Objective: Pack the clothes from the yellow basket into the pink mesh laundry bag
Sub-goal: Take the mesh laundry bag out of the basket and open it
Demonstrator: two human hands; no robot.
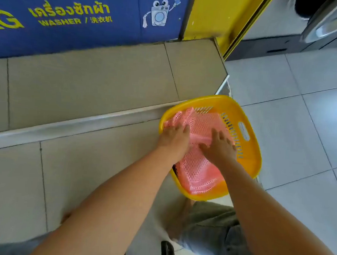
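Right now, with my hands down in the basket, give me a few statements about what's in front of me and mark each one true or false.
1. The pink mesh bag lies inside the yellow basket. True.
2. Only the right hand touches the bag. False: the left hand is on it too.
3. The sign on the wall behind says WASHER. True.
4. That sign is red. False: it is blue with yellow lettering.
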